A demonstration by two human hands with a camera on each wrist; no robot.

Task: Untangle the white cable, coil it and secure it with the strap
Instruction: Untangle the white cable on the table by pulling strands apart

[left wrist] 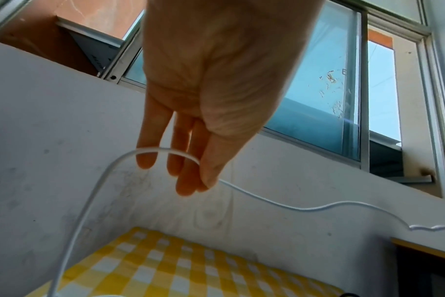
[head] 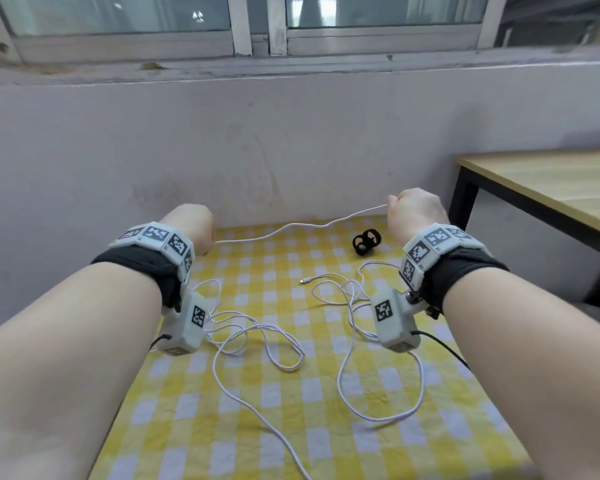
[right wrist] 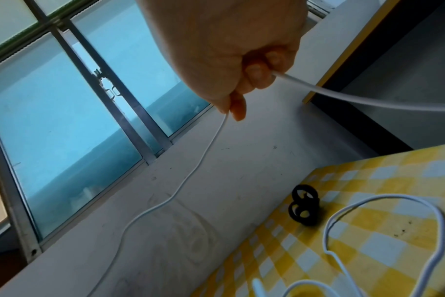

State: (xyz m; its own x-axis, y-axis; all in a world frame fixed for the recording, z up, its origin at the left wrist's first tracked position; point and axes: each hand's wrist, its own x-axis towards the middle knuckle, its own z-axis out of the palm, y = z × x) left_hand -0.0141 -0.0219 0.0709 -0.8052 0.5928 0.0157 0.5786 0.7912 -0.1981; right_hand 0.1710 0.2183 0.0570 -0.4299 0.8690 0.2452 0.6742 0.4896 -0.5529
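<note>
Stretching thin white cable [head: 291, 227] between raised hands, right hand [head: 414, 212] fisted round it; left hand [left wrist: 211, 96] seemingly pinching, rest lying tangled

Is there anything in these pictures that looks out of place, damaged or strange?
Nothing looks damaged. The white cable lies in loose, crossing loops on the checked cloth, not yet coiled. One stretch hangs between the left hand and the right hand. The black strap lies unused near the wall.
</note>
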